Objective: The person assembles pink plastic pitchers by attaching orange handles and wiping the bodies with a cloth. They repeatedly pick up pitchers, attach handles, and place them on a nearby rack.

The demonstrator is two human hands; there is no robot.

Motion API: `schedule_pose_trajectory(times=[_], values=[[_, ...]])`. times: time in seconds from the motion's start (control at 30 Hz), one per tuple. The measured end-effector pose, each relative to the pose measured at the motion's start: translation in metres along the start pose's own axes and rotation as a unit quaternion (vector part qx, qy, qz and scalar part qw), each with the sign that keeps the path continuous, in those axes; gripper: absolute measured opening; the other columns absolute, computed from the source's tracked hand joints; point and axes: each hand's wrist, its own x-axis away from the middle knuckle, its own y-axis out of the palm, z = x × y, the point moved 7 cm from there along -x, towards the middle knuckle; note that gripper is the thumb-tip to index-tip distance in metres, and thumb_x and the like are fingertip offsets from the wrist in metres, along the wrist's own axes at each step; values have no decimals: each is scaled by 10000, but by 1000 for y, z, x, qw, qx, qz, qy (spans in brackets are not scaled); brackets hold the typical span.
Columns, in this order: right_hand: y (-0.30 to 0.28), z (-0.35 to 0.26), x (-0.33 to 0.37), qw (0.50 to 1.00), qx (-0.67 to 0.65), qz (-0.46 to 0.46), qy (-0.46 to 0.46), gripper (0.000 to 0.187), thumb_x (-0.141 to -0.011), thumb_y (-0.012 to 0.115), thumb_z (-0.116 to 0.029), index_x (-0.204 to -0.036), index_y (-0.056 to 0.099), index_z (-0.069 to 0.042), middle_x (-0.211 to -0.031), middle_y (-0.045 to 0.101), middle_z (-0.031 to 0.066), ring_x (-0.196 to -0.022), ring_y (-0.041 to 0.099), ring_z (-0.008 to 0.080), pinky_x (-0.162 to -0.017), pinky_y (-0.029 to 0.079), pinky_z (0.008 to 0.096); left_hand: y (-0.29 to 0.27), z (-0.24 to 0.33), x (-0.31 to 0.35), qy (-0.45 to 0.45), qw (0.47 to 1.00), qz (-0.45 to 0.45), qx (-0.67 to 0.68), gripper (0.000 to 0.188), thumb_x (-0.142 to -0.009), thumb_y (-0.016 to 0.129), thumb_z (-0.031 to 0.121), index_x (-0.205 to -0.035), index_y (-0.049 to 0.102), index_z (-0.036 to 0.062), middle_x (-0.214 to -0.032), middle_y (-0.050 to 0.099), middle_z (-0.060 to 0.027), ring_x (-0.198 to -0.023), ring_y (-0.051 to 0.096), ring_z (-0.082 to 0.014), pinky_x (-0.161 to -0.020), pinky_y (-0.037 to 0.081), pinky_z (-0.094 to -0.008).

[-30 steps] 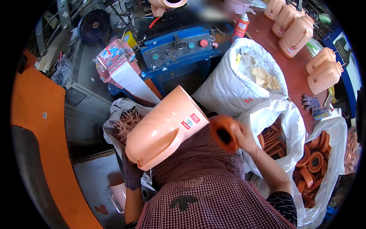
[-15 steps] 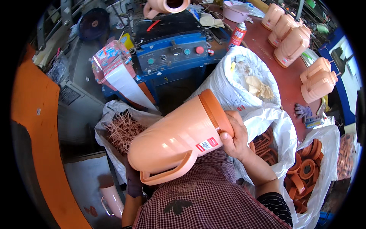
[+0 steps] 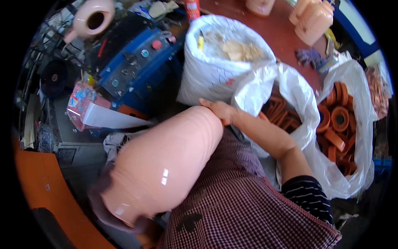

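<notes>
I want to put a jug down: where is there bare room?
Bare surface shows on the reddish-brown tabletop, between the tall white sack, the peach plastic jugs and the grey-purple fabric glove. Crowded: the white plastic bag of round orange-brown lids.

A striped black sleeve (image 3: 311, 200) and a purplish glove (image 3: 98, 202) go with a dark-patched, checked maroon apron (image 3: 236, 199)
</notes>
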Motion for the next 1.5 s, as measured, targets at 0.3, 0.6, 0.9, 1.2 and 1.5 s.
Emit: schedule_pose_trajectory(times=[0.3, 0.6, 0.9, 1.2, 1.5], values=[[1, 38, 85, 961, 71, -32, -266, 861, -877, 701, -394, -1487, 262, 27, -1423, 438, 202, -1333, 426, 299, -1123, 327, 377, -49, -244, 32, -320, 938, 103, 78, 477, -977, 546, 386, -1247, 575, -6, -1150, 649, -111, -1049, 616, -196, -924, 488, -341], [-21, 36, 132, 858, 323, 119, -382, 921, -718, 839, -264, -1452, 332, -32, -1415, 430, 218, -1309, 435, 352, -1097, 368, 414, -17, -185, 28, -326, 936, 0, 132, 534, -998, 500, 322, -1395, 391, -18, -1387, 484, -140, -1231, 500, -254, -1038, 419, -396], [-358, 85, 109, 680, 533, 504, -7, 561, -921, 534, -365, -1295, 513, 52, -1294, 533, 312, -1228, 497, 439, -1075, 368, 477, 4, -145, -37, -236, 966, -24, -106, 690, -926, 572, 396, -1423, 410, -54, -1341, 530, -204, -1153, 551, -258, -978, 443, -345], [-224, 25, 200, 752, 361, 489, -254, 339, -860, 675, -151, -1138, 580, 17, -914, 641, 203, -874, 640, 288, -793, 491, 374, 66, -88, -22, -89, 989, -99, 69, 984, -797, 664, 560, -1483, 267, -22, -1420, 427, -202, -1265, 478, -317, -1040, 413, -443], [-64, -131, 253, 760, -95, 239, -597, 262, -976, 595, -236, -1124, 555, -24, -619, 369, -50, -479, 322, 57, -440, 277, 211, 86, -12, -26, 79, 996, -45, -17, 1112, -715, 679, 671, -1479, 274, -28, -1284, 539, -200, -1155, 566, -303, -984, 450, -427]])
